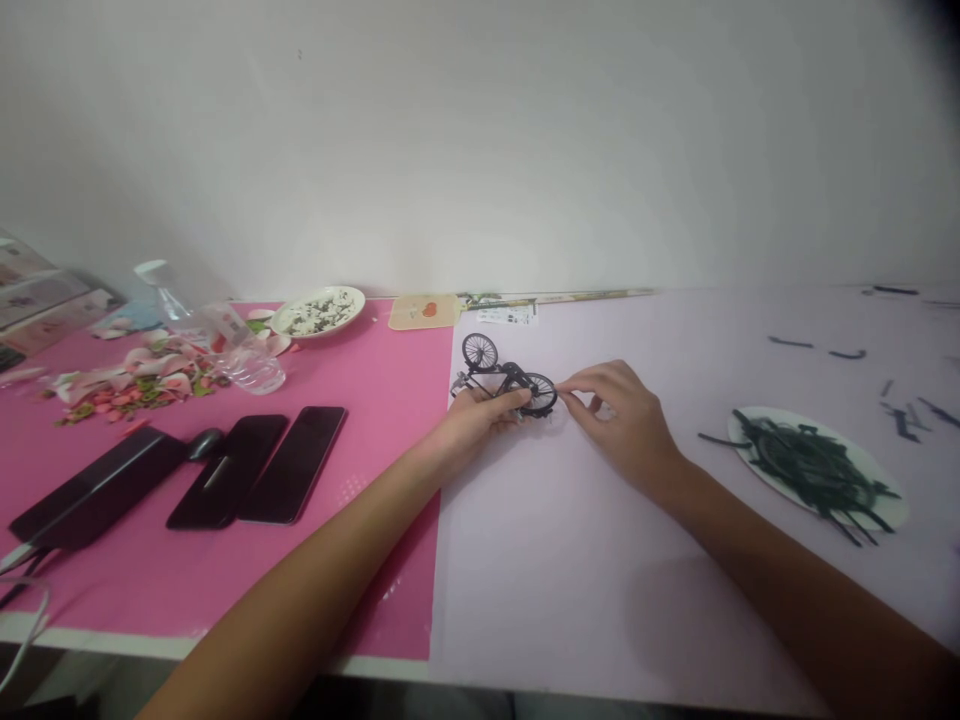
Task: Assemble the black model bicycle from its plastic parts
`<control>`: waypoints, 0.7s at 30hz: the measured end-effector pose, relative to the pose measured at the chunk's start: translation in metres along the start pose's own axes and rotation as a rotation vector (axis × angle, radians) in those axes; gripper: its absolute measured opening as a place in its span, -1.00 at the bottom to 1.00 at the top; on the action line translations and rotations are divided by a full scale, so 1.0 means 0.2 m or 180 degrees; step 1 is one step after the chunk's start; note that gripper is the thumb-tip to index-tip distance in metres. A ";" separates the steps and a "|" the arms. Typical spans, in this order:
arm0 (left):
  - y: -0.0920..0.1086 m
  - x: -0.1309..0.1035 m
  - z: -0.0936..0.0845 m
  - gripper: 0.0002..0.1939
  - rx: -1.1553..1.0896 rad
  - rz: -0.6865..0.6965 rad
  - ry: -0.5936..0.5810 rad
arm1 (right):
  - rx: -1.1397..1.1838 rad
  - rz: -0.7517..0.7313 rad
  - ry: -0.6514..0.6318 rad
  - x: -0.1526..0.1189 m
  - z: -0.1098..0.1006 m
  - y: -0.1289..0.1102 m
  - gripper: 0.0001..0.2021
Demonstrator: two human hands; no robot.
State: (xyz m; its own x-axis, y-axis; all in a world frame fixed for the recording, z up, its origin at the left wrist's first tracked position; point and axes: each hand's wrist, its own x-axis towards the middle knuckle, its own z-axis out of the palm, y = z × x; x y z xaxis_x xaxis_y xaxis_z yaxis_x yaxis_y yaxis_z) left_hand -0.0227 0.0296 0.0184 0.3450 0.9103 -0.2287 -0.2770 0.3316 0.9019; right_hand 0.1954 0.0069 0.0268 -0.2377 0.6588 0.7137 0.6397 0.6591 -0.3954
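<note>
The bike (pixel 512 375) is gripped by the left hand (pixel 471 422), slanted rightward toward the front edge of the worktop (pixel 570 560), its near wheel (pixel 540 394) pinched by the right hand (pixel 624 405).

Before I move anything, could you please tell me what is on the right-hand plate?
A heap of dark pieces lies on the plate, some overhanging its rim; whatever lies beneath is hidden.

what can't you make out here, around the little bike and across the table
All in the head view:
Part of the small bicycle: hidden behind the left hand.
Whether the right hand pinches a small part or the wheel: too small to tell.
Single pieces in the dark heap on the white plate: overlapping and blurred.
Print on the paper sheet: too small.
Where the white cable leads: cut off by the left edge.
</note>
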 end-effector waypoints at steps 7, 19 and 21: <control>0.00 0.00 0.01 -0.69 0.0032 0.0040 0.0071 | 0.0065 -0.0072 -0.0033 0.00 0.00 0.02 -0.88; 0.00 0.00 0.00 -0.71 0.0055 0.0036 0.0067 | 0.0153 -0.0018 -0.0029 -0.01 0.01 0.02 -0.88; -0.01 0.01 0.00 -0.70 0.0048 0.0042 0.0035 | 0.0151 -0.0094 -0.0012 -0.01 0.01 0.02 -0.87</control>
State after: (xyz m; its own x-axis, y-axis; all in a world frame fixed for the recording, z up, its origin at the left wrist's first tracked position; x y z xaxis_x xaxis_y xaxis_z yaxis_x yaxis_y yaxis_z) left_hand -0.0224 0.0306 0.0170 0.3315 0.9173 -0.2208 -0.2678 0.3158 0.9102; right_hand 0.1969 0.0083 0.0229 -0.2589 0.6401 0.7234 0.5969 0.6948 -0.4012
